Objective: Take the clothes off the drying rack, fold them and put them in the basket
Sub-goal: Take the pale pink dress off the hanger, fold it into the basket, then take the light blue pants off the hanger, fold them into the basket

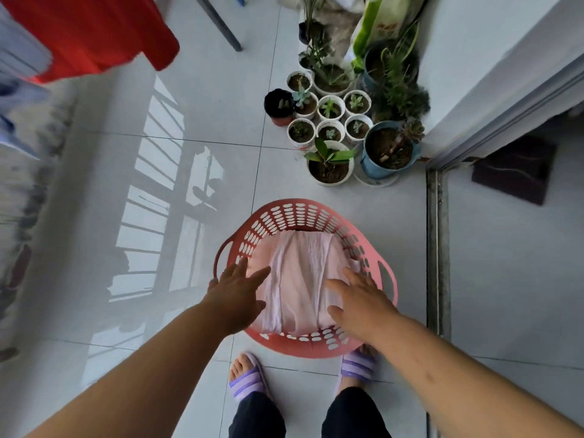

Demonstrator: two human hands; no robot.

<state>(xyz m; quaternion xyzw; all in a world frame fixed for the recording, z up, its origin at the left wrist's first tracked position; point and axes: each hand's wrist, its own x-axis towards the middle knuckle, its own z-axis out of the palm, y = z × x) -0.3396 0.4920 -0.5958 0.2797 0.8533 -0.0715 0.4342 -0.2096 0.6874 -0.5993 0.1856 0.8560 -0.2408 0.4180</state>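
A round coral-red plastic basket [297, 213] stands on the tiled floor just ahead of my feet. A folded pale pink garment [300, 279] lies inside it, filling most of the bottom. My left hand [237, 292] hovers over the garment's left edge with its fingers spread and straight. My right hand [360, 298] lies flat over the garment's right side, fingers straight too. Neither hand grips anything. At the top left a red garment [94, 30] hangs, with blurred light blue clothes [19, 58] beside it.
Several potted plants [344, 121] crowd the floor beyond the basket to the right, by a white wall. A sliding door track [437, 248] runs along the right, with a dark mat [515, 169] past it. A grey rack leg [221, 23] slants at the top.
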